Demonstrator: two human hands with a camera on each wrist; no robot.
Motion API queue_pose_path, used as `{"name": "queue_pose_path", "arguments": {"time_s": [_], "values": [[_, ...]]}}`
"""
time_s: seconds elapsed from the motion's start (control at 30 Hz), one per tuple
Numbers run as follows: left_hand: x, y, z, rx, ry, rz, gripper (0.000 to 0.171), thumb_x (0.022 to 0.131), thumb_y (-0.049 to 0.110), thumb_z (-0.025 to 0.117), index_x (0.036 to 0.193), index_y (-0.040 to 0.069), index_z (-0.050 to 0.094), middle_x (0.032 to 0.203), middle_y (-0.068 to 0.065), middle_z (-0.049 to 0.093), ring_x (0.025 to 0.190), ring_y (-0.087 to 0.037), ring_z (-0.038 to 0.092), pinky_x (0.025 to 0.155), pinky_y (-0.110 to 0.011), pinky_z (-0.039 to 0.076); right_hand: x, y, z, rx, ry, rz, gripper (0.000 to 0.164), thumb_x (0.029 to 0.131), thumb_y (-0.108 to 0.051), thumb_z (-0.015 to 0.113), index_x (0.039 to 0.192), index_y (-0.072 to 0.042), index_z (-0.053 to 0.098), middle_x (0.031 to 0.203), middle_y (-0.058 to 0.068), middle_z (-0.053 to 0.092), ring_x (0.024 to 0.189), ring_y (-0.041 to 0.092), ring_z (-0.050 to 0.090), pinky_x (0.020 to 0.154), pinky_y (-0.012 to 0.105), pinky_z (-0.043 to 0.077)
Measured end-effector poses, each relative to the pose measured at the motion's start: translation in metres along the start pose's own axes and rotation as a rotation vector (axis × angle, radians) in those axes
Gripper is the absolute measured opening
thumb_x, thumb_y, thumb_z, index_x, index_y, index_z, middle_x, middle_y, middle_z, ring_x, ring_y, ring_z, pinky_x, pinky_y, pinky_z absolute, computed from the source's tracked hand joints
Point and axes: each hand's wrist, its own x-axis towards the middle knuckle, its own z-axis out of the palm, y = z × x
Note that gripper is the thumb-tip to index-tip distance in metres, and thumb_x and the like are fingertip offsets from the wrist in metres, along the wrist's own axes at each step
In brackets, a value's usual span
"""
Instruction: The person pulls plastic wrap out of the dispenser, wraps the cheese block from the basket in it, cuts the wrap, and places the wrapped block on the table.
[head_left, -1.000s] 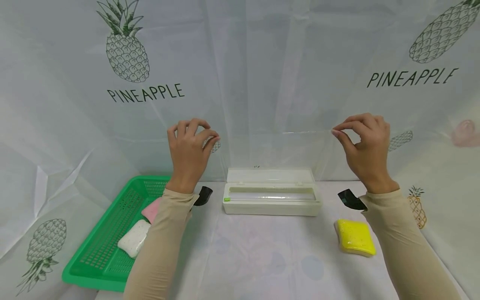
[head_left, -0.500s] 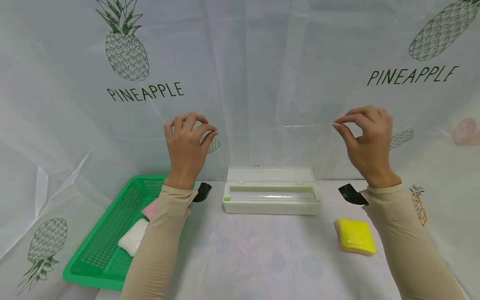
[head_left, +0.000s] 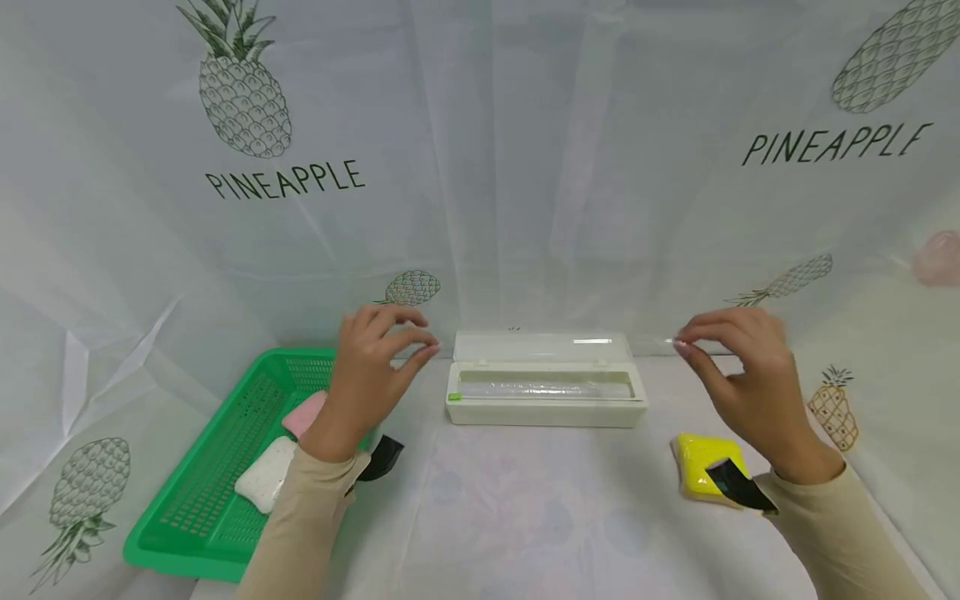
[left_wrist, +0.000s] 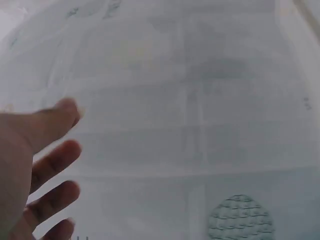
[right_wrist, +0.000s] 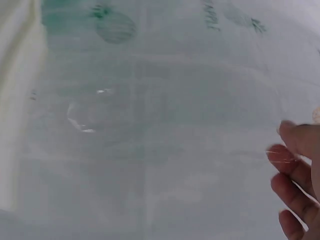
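Note:
My left hand (head_left: 367,371) and right hand (head_left: 750,375) are raised level with each other, thumb and forefinger tips together, pinching a sheet of clear cling film (head_left: 592,341) by its two sides. The film is nearly invisible; glints of it (right_wrist: 80,125) show in the right wrist view. Behind the hands stands a white cling film box (head_left: 547,414) with its lid (head_left: 536,347) up and the film roll (head_left: 547,389) inside. A yellow square block (head_left: 708,454) with a glossy top lies near the right wrist. In the left wrist view, thumb and fingers (left_wrist: 57,157) show at the left.
A green plastic basket (head_left: 180,475) on the left holds a white block (head_left: 266,477) and a pink one (head_left: 303,414), partly hidden by the left arm. A white pineapple-print sheet (head_left: 525,167) hangs behind the table (head_left: 495,508).
Both hands rise slightly at first, then come down and nearer, bringing the film's edge down in front of the box's raised lid. The box, basket and blocks stay in place.

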Motion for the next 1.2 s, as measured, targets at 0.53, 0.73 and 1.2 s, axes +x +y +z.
{"name": "queue_pose_path", "arguments": {"time_s": [0.53, 0.73, 1.2], "values": [[-0.178, 0.032, 0.038, -0.329, -0.740, -0.062, 0.008, 0.078, 0.029, 0.074, 0.076, 0.032, 0.067, 0.077, 0.024, 0.048, 0.074, 0.005, 0.041, 0.067, -0.015, 0.035, -0.180, -0.019, 0.019, 0.311, -0.703, 0.079, 0.025, 0.077, -0.019, 0.075, 0.090, -0.035, 0.061, 0.088, -0.026, 0.055, 0.081, -0.003, 0.048, 0.074, 0.015, 0.038], [-0.213, 0.043, 0.054, -0.396, -0.979, -0.139, 0.006, 0.079, 0.028, 0.072, 0.077, 0.032, 0.069, 0.073, 0.026, 0.049, 0.072, 0.007, 0.041, 0.062, -0.013, 0.034, -0.213, -0.027, 0.023, 0.493, -1.031, 0.311, 0.011, 0.082, -0.023, 0.069, 0.081, -0.032, 0.063, 0.080, -0.024, 0.054, 0.073, -0.003, 0.047, 0.058, 0.020, 0.041], [-0.246, 0.051, 0.072, -0.335, -1.021, -0.085, 0.009, 0.073, 0.040, 0.073, 0.071, 0.032, 0.070, 0.067, 0.025, 0.046, 0.066, 0.007, 0.036, 0.059, -0.013, 0.029, -0.242, -0.044, 0.034, 0.439, -1.023, 0.408, 0.013, 0.080, -0.038, 0.067, 0.069, -0.033, 0.065, 0.066, -0.027, 0.051, 0.064, -0.007, 0.046, 0.053, 0.020, 0.038]]}}
